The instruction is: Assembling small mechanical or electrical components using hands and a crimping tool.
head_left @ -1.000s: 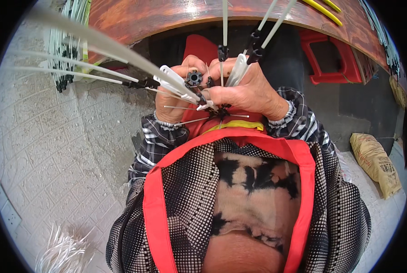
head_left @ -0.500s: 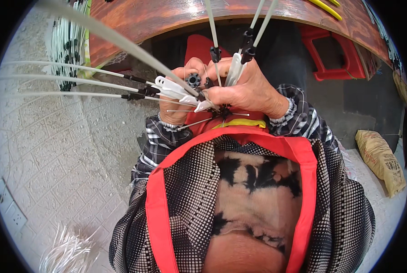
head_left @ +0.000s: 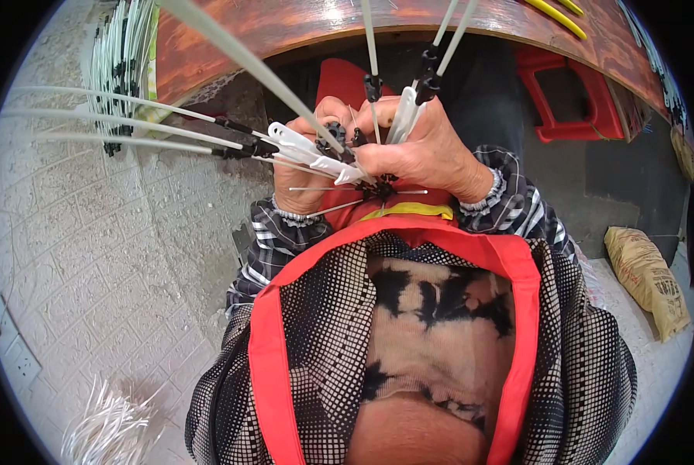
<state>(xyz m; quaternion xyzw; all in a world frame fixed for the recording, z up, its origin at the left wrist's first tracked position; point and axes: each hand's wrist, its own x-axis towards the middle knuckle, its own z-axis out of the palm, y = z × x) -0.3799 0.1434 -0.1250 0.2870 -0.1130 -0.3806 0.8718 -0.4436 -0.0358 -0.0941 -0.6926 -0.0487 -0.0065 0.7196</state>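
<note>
Both hands work on what looks like an umbrella frame, held above my lap, with long pale ribs (head_left: 238, 58) fanning out to the left and away from me. My left hand (head_left: 294, 180) is closed at its near left side, fingertips curled beside a dark notched hub (head_left: 331, 137). Thumb and bent fingers of my right hand (head_left: 428, 151) grip the frame around a flat white plastic piece (head_left: 401, 116). A thin wire shows between the two hands' fingertips. More white pieces (head_left: 293, 146) and black joints (head_left: 234, 151) sit by the left hand. Below lies a dark cluster of rib ends (head_left: 378, 186).
A reddish wooden table (head_left: 285, 31) curves across the far side, with yellow-handled tools (head_left: 558, 18) on it. Bundled ribs (head_left: 118, 77) stand at its left. A red stool (head_left: 572, 124) and a tan sack (head_left: 645, 279) are at right; white strips (head_left: 110, 426) lie lower left.
The ribs have swung slightly; the long pale one in front now crosses the notched hub. Both hands keep nearly the same place and grip.
</note>
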